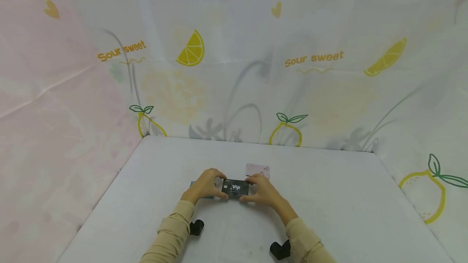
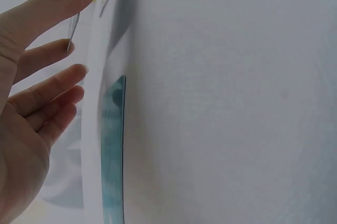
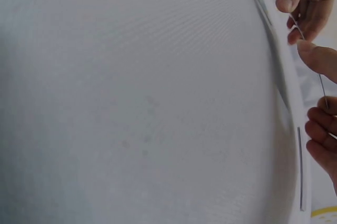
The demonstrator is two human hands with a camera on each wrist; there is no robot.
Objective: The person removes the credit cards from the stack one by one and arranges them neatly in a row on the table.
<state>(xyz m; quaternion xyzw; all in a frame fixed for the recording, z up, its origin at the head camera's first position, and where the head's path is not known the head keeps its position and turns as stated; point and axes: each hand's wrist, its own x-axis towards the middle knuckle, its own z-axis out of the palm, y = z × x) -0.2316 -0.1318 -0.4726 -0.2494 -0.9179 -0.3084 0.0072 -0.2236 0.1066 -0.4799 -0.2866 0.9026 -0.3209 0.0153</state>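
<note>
A black card marked "Vip" is held up between both hands, its printed face toward the head camera. My left hand pinches its left end between thumb and fingers, and my right hand pinches the right end. From the right wrist, the card looks like a thin line, raised off the table. Below the left hand lies a teal card, mostly covered by that hand in the head view. Just beyond the right hand is a pink and white card, partly hidden by the fingers.
The white table backs onto a lemon-print curtain, with a pinkish curtain along its left side. A black wrist piece shows at the left sleeve and another black piece at the right sleeve.
</note>
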